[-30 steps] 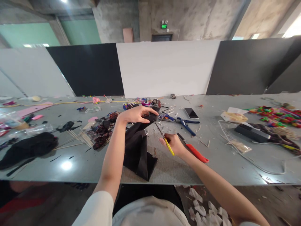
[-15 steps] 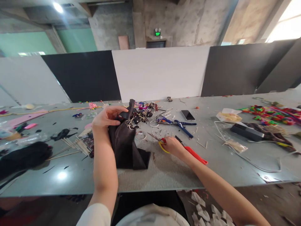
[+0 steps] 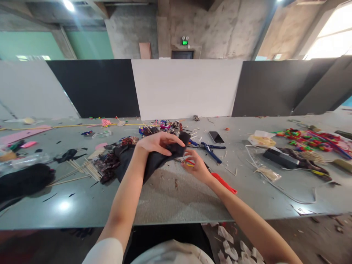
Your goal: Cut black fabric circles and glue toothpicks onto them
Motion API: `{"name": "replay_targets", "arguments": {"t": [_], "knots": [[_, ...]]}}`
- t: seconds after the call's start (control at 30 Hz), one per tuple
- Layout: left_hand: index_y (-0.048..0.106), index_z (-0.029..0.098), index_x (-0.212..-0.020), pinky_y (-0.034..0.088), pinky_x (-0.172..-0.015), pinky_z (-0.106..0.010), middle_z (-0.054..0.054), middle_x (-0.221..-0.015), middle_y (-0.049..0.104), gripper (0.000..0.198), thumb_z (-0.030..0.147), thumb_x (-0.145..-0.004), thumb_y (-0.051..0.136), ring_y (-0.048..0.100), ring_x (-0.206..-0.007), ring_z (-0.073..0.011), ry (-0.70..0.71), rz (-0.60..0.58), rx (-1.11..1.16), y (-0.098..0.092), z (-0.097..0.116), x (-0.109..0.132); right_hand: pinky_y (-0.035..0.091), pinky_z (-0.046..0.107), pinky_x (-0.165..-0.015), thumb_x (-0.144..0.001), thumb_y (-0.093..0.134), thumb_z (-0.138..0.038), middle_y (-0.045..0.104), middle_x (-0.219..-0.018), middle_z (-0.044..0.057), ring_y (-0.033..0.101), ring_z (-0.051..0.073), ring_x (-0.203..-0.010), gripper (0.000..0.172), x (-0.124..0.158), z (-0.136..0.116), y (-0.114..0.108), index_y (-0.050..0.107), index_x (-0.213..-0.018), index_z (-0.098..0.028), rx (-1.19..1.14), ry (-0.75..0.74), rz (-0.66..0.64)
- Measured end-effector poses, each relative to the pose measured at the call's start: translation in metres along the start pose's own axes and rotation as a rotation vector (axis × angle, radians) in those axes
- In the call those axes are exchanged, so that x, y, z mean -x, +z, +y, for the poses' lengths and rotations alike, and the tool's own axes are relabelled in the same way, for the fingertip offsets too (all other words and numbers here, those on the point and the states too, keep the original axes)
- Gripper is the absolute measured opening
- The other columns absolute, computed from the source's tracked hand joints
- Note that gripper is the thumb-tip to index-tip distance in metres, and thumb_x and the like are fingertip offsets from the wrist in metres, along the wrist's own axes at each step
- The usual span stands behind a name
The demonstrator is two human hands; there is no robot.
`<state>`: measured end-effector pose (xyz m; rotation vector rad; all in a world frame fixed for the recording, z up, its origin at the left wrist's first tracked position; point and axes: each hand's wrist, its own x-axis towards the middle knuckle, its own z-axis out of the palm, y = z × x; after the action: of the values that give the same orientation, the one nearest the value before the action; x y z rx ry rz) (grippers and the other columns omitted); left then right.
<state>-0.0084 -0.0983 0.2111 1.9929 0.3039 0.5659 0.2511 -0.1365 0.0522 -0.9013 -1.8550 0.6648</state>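
Observation:
A piece of black cloth hangs from my left hand, whose fingers and thumb pinch its folded upper end. Its lower part drapes to the left, partly behind my forearm. My right hand is curled around scissors with red and yellow handles, close to the cloth's right end. The blades are mostly hidden by the cloth and fingers. Under my right wrist lies a red-handled tool. Blue pliers rest just beyond my right hand.
A phone lies behind the pliers. To the left are thin wooden sticks and a black bundle. On the right, a white cable loops around a dark box. Upright panels line the table's back.
My left hand has swung right and slightly down, drawing the cloth's upper end toward my right hand. My right hand has lifted slightly, with the scissors, toward the cloth.

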Motion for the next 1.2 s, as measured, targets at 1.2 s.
{"name": "replay_targets", "arguments": {"t": [1.2], "knots": [[0.073, 0.024, -0.118, 0.047, -0.104, -0.037, -0.01, -0.115, 0.074, 0.058, -0.001, -0.074, 0.044, 0.068, -0.113, -0.027, -0.321, 0.471, -0.635, 0.044, -0.094, 0.028, 0.048, 0.033, -0.081, -0.09, 0.05, -0.044, 0.071, -0.105, 0.013, 0.061, 0.024, -0.095, 0.047, -0.027, 0.013, -0.084, 0.067, -0.122, -0.014, 0.065, 0.112, 0.913]]}}
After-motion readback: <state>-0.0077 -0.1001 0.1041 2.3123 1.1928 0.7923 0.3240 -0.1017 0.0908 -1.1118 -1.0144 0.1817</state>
